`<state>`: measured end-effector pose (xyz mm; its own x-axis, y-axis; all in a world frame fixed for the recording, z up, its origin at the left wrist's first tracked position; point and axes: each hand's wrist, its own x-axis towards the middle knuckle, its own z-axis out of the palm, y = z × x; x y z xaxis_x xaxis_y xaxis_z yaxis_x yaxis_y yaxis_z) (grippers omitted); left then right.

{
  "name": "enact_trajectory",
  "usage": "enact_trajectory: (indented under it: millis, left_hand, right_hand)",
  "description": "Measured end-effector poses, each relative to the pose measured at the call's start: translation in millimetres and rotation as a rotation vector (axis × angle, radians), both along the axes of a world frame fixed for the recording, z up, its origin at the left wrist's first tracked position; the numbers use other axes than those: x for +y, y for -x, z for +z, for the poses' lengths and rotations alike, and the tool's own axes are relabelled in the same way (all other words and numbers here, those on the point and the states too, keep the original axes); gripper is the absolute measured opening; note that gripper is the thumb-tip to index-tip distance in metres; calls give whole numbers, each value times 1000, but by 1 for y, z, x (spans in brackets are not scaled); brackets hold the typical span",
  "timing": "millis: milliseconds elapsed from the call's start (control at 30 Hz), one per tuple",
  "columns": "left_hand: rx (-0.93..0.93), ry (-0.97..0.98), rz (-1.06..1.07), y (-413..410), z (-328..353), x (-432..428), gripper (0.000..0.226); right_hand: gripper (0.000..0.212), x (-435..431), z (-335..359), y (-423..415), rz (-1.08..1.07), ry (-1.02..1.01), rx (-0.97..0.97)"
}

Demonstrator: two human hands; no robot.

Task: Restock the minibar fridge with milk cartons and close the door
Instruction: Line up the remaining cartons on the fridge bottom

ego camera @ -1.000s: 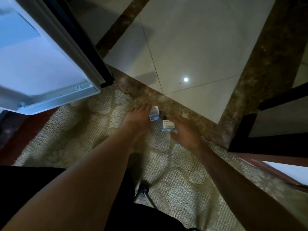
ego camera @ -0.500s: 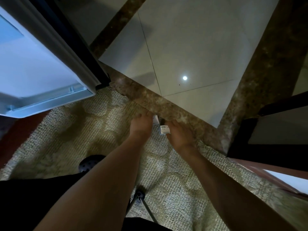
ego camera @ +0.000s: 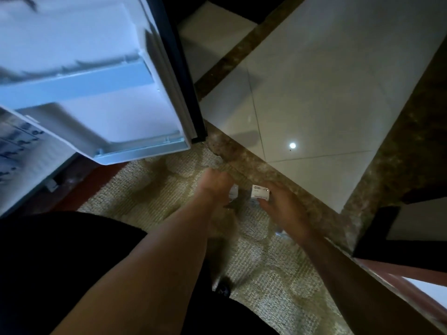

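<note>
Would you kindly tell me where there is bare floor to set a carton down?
Free: the rug between the fridge door and the left hand, and the white tiles beyond the marble border. Crowded: the gap between the left carton and the right carton, by the right hand.

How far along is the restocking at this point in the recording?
Done: the fridge door stands open. In hand: the left hand grips one milk carton and the right hand grips a second carton, both low over the rug. Left: both cartons go into the fridge, whose inside is out of view, then the door gets shut.
</note>
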<state>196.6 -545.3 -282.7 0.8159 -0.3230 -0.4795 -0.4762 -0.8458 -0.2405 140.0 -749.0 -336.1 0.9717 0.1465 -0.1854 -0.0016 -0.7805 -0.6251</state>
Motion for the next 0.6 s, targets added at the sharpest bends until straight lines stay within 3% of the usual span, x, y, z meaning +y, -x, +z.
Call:
enact_trajectory:
  millis: [167, 400, 600]
  left_hand:
    - [-77, 68, 0, -9, 55, 39, 38]
    - [-84, 303, 159, -9, 144, 92, 38]
    - [-140, 381, 269, 8, 206, 153, 47]
  right_hand:
    - [40, 36, 57, -19, 100, -38, -91]
    - [42, 87, 145, -41, 263, 1, -238]
    - [38, 141, 208, -53, 367, -1, -277]
